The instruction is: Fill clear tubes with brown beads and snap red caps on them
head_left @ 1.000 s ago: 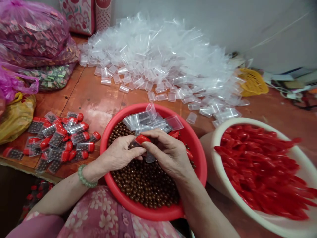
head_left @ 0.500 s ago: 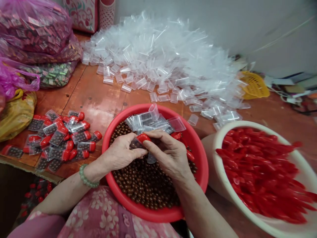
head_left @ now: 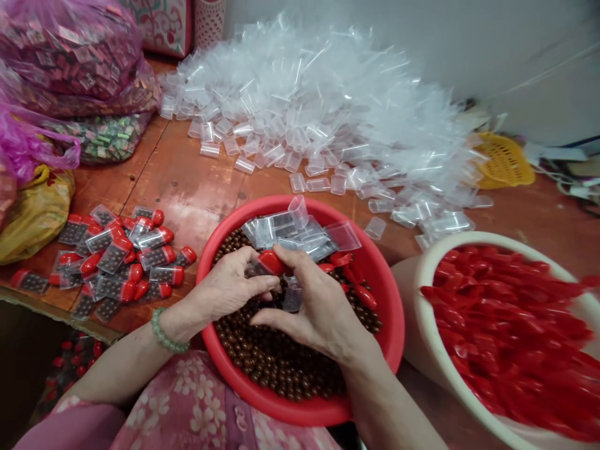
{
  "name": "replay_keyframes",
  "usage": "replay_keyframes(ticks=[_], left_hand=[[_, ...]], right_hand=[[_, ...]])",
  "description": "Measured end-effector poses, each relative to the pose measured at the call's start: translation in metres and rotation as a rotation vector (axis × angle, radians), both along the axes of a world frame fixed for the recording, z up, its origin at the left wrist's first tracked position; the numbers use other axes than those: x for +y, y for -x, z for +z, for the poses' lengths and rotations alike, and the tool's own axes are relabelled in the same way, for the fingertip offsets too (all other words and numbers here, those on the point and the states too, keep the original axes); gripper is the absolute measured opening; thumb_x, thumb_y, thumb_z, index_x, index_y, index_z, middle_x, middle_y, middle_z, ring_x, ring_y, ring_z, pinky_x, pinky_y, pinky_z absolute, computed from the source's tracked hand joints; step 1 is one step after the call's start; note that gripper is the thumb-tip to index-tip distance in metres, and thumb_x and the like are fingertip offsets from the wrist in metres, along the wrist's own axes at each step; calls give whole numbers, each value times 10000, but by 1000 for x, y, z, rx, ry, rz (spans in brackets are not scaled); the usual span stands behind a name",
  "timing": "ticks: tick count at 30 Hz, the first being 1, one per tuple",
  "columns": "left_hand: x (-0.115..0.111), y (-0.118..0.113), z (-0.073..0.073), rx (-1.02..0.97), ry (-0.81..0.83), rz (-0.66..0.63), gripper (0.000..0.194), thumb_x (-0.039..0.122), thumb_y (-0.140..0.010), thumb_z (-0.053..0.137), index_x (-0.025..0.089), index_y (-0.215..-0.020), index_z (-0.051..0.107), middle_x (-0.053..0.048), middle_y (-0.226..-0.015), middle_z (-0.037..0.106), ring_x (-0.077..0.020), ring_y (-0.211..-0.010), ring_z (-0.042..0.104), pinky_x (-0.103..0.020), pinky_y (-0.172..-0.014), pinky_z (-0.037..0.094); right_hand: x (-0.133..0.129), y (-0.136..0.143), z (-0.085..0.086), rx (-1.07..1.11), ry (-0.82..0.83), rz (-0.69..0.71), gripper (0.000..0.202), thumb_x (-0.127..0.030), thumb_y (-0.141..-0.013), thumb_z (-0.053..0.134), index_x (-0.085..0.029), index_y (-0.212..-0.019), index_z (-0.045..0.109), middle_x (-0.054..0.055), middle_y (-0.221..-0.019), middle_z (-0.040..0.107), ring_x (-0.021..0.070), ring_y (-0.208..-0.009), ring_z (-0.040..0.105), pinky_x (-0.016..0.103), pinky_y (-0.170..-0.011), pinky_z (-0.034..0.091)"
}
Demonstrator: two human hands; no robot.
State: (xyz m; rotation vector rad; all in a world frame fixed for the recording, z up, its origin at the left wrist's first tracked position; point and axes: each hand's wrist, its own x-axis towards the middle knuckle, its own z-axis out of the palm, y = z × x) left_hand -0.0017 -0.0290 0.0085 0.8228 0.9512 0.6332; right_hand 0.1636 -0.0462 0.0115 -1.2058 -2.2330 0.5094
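Note:
My left hand (head_left: 237,281) pinches a small clear container with a red cap (head_left: 270,262), tilted above the red basin (head_left: 396,325). My right hand (head_left: 316,303) is beside it, thumb spread away from the fingers, with the index fingertip at the cap. A clear plastic piece (head_left: 292,297) shows by my right palm; I cannot tell whether it is held. Shiny brown balls (head_left: 281,369) fill the basin's lower part. Flat clear containers (head_left: 281,231) lie on them at the back, and several loose red caps (head_left: 365,296) at the right.
Filled red-capped containers (head_left: 124,262) lie piled on the wooden table (head_left: 187,172) at left. A heap of clear containers (head_left: 319,106) spreads along the back. A cream tub (head_left: 424,269) of red pieces (head_left: 510,325) stands at right. Purple bags (head_left: 75,56) and a yellow basket (head_left: 506,161) flank the heap.
My right thumb has come away from the red cap and dropped lower, opening the hand. My left hand keeps the capped container. The view has shifted slightly left.

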Motion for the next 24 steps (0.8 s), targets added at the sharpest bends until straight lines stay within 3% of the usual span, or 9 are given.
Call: replay_keyframes(ticks=[2, 7, 14, 18, 21, 24], left_hand=[[1, -1, -1, -69, 45, 20, 186, 209, -783, 673, 144, -866, 520, 28, -749, 596, -96, -646, 581, -254, -646, 444], [3, -6, -4, -247, 80, 118, 351, 263, -646, 815, 122, -858, 572, -1, -818, 618, -116, -785, 573, -254, -760, 443], [2, -7, -3, -321, 70, 93, 458, 380, -570, 880, 131, -839, 606, 11, -792, 605, -105, -748, 539, -241, -738, 439], [3, -6, -4, -370, 99, 79, 384, 470, -699, 785, 140, -834, 641, -8, -775, 631, -121, -731, 569, -252, -715, 460], [5, -8, -9, -360, 192, 97, 457, 589, -860, 544, 151, -829, 671, -38, -711, 649, -159, -700, 606, -282, -674, 483], [6, -14, -12, -271, 250, 163, 506, 578, -923, 406, 155, -807, 659, -34, -607, 618, -165, -611, 598, -282, -587, 471]], right_hand=[[-3, 6, -4, -89, -84, -21, 920, -636, -721, 696, -136, -1407, 342, 182, -1114, 643, 339, -998, 640, 477, -798, 550], [-1, 16, -13, -201, -311, -88, 704, -364, -828, 596, -71, -1403, 316, 185, -1022, 642, 314, -892, 627, 451, -737, 525], [6, 12, -12, -189, -436, -47, 693, -353, -799, 563, -116, -1405, 323, 131, -945, 664, 278, -778, 626, 420, -711, 471], [6, 10, -12, -190, -445, -34, 710, -345, -782, 606, -95, -1394, 347, 145, -954, 680, 273, -774, 633, 419, -721, 470], [5, 10, -13, -224, -378, 10, 725, -334, -803, 591, -82, -1424, 314, 181, -1046, 682, 306, -904, 646, 428, -743, 482], [4, 12, -13, -292, -330, 45, 738, -315, -830, 585, -48, -1444, 275, 225, -1157, 657, 322, -1038, 629, 430, -783, 492]])
